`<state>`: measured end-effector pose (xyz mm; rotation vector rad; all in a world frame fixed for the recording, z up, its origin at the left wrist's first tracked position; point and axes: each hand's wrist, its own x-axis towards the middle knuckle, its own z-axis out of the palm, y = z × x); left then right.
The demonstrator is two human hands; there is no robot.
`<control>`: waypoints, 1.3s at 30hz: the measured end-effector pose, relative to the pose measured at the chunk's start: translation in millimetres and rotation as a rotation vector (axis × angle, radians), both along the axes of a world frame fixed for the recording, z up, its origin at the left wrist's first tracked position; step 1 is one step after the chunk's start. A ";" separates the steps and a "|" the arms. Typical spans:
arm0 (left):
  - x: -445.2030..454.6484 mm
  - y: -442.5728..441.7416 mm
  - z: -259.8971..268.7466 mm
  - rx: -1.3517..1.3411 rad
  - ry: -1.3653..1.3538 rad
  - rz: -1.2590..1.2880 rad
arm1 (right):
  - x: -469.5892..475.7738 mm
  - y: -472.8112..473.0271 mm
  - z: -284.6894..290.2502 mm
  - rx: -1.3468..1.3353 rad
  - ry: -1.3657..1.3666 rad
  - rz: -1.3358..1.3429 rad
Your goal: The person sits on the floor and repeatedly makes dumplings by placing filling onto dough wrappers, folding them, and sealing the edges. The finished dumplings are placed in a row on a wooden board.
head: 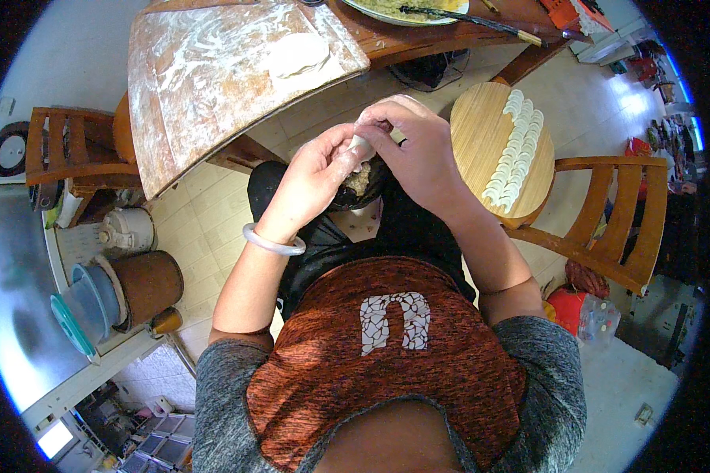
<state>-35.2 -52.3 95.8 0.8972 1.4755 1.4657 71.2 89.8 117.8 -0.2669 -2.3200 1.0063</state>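
Note:
Before my chest, my left hand and my right hand meet at a small piece of white dough, pinched between the fingers of both. Below them, between my knees, is a dark bowl with a lumpy pale-brown filling, partly hidden by my left hand. Flat round dough wrappers lie in a pile on the floured wooden board ahead to the left. To the right, rows of folded white dumplings rest on a round wooden board.
A plate of greenish food with dark chopsticks across it stands on the wooden table. The round board sits on a wooden chair at right. Another chair and stacked tubs are on the left.

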 end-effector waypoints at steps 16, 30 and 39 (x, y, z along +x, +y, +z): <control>-23.0 -11.6 1.5 -0.127 -0.186 -0.209 | -9.2 28.1 -12.2 -0.537 -0.374 0.503; -26.0 -7.7 -2.8 -0.126 -0.236 -0.154 | -7.8 22.8 -19.8 -0.678 -0.302 0.424; -23.7 -3.2 -9.5 -0.101 -0.183 -0.102 | -2.1 15.6 -23.9 -0.464 -0.394 0.307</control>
